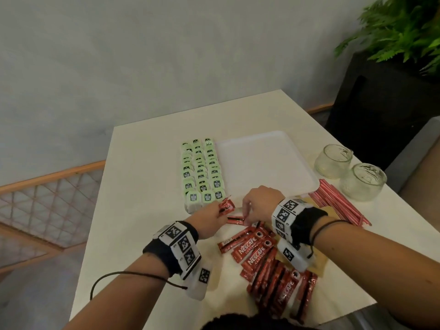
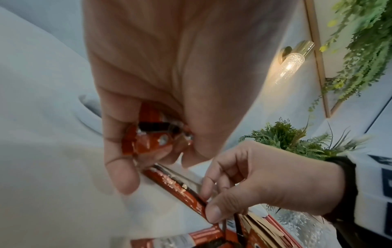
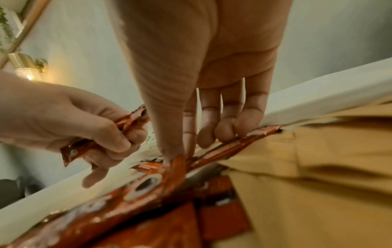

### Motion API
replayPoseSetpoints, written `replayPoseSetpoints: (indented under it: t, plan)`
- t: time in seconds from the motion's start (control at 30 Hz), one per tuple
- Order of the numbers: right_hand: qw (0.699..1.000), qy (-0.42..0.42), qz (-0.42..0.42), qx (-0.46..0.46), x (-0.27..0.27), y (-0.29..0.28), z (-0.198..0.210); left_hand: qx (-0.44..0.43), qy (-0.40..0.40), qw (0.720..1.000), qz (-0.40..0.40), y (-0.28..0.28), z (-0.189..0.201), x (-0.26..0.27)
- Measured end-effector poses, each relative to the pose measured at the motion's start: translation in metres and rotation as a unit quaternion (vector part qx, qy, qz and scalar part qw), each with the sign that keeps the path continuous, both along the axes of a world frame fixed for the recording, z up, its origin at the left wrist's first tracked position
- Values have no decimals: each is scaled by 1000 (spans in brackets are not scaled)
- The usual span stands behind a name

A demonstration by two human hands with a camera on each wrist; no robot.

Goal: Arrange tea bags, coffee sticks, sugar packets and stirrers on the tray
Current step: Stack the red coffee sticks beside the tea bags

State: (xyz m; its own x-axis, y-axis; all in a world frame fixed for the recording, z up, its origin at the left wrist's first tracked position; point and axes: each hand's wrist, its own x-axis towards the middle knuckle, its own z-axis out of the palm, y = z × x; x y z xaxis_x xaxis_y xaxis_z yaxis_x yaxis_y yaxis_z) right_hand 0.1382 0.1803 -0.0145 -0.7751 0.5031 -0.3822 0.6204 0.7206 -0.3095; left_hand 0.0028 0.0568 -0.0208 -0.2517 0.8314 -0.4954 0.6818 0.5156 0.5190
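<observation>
A white tray (image 1: 262, 163) lies on the table, with green tea bags (image 1: 202, 172) in three columns along its left side. Just in front of the tray, my left hand (image 1: 220, 210) grips a small bunch of red coffee sticks (image 1: 226, 206), seen close in the left wrist view (image 2: 148, 141). My right hand (image 1: 246, 216) pinches the end of one coffee stick (image 2: 180, 188) that lies on the table beside the left hand. In the right wrist view its fingertips (image 3: 224, 134) press on that stick (image 3: 239, 142). A loose pile of coffee sticks (image 1: 262, 260) lies under my right wrist.
Red-striped stirrers (image 1: 338, 203) lie in a bundle right of the tray's near corner. Two glass jars (image 1: 333, 160) (image 1: 363, 184) stand at the table's right edge. Tan packets (image 3: 318, 167) lie beneath my right wrist. A dark planter (image 1: 381, 103) with a fern stands beyond the table.
</observation>
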Motion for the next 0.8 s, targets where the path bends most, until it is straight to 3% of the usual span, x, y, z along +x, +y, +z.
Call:
replayPoseSetpoints:
  t: [0.17, 0.3, 0.4, 0.5, 0.6, 0.7, 0.8]
  plan:
    - [998, -15, -19, -52, 4, 1, -2, 42, -45, 996, 61, -2, 0, -11]
    - [998, 30, -14, -52, 14, 6, -1, 95, -139, 976, 141, 4, 7, -13]
    - [992, 118, -23, -41, 25, 14, 12, 141, -197, 942, 233, 11, 16, -13]
    - [976, 217, -18, 22, 34, 24, 31, 166, -293, 882, 329, 18, 30, -12]
    - [962, 239, 31, 124, 37, 34, 40, 148, -388, 845, 338, 27, 45, -5]
    - [947, 254, 63, 188, 37, 41, 39, 156, -384, 853, 316, 35, 53, 3]
    - [931, 286, 90, 207, 40, 45, 37, 196, -309, 885, 287, 41, 52, 5]
